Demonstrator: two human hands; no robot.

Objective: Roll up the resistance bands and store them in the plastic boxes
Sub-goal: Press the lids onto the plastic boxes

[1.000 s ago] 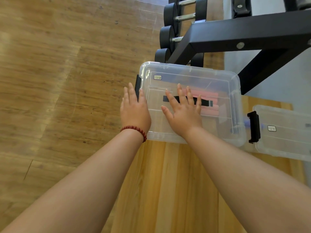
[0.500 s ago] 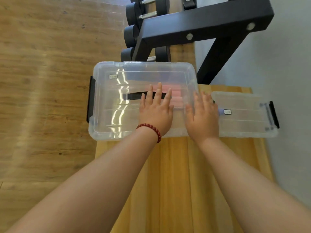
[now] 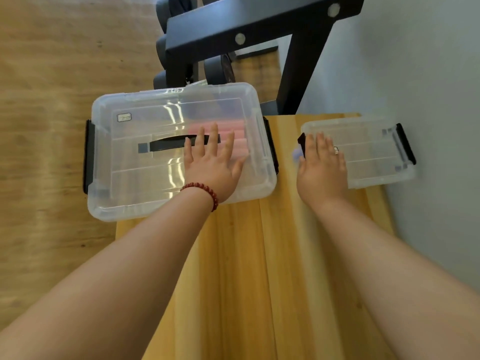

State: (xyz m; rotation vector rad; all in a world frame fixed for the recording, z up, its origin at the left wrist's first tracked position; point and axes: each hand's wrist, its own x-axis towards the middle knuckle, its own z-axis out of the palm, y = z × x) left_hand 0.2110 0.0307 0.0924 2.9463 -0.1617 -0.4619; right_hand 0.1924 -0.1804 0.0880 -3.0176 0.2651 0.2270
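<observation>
Head view: two clear lidded boxes sit on a wooden bench [image 3: 259, 268], near its far end and below a black rack [image 3: 259, 19]. The large box [image 3: 135, 178] lies crosswise, long side running left to right, and its left part hangs out past the bench edge over the floor. The left hand [image 3: 213, 165] lies flat on the lid's right half, fingers straight and spread and gripping nothing. This is probably to press the lid home and steady the overhanging box. The fingertips reach the black lid handle [image 3: 166, 144]. The pink rolled bands [image 3: 240, 141] are inside, under that hand in the right half, blurred through the lid. They look stacked side by side, with their long axes left to right, parallel to the box's long side. Both black latches [image 3: 89, 154] appear folded against the ends. The right hand [image 3: 322, 167] rests with straight fingers on the left end of the small box [image 3: 374, 162], covering its latch, likely pressing it closed or holding the box in place. Cannot tell what the small box contains. The two boxes are near each other but not touching.
</observation>
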